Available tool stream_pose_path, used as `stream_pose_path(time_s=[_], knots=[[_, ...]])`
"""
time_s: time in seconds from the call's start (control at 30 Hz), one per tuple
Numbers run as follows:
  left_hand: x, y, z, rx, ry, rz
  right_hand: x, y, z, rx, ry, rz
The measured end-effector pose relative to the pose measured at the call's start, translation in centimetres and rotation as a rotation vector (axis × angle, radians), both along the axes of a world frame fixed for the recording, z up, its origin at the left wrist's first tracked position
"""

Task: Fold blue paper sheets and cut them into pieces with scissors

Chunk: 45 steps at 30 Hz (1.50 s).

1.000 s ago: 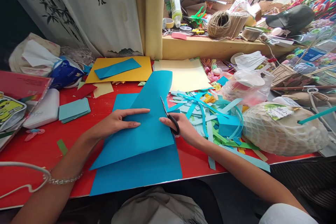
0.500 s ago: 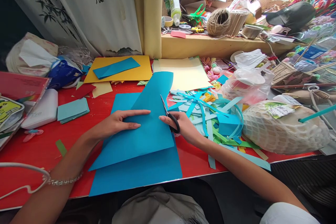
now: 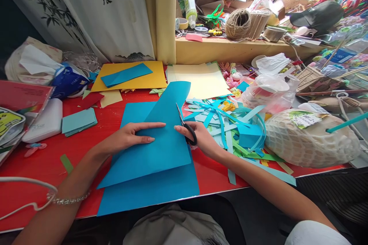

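A blue sheet of paper (image 3: 155, 157) lies turned at a slant over another blue sheet (image 3: 155, 193) on the red table. Its upper end curls up off the surface. My left hand (image 3: 130, 137) rests on the slanted sheet, index finger and thumb stretched out and apart. At the sheet's right edge, my right hand (image 3: 201, 136) grips black-handled scissors (image 3: 190, 133), their blades pointing up and left over the paper. Whether the blades are parted, I cannot tell.
Right of the sheets lies a heap of paper strips (image 3: 227, 122), beside a net-wrapped coconut (image 3: 310, 138) with a straw. Small blue cards (image 3: 79, 121) and a white power bank (image 3: 46, 120) lie left. Yellow paper (image 3: 129, 80) and cream paper (image 3: 198, 80) lie behind.
The curled upper end of the blue sheet has dipped slightly. Both hands and the scissors keep nearly the same place; the view has shifted a little.
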<state>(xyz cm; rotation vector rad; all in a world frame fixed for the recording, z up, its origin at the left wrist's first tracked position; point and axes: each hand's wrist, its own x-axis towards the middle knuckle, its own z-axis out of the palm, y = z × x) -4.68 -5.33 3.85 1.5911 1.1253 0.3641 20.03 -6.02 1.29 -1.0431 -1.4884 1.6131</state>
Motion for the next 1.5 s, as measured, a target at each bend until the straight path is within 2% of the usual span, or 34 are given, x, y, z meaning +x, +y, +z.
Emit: stream_pose_path(time_s=[0.4, 0.87, 1.1, 1.33, 1.5], knots=[[0.0, 0.0, -0.3, -0.027, -0.049, -0.055, 0.1, 0.1, -0.3, 0.013, 0.04, 0.008], [0.3, 0.0, -0.7, -0.07, -0.061, -0.063, 0.1, 0.1, -0.2, 0.027, 0.021, -0.026], [0.7, -0.3, 0.1, -0.077, -0.04, -0.065, 0.2, 0.1, -0.1, 0.022, 0.04, -0.021], [0.9, -0.4, 0.0, -0.077, -0.045, -0.076, 0.1, 0.1, 0.1, 0.024, 0.047, -0.04], [1.4, -0.6, 0.6, -0.075, -0.034, -0.079, 0.2, 0.3, 0.1, 0.037, 0.092, -0.03]])
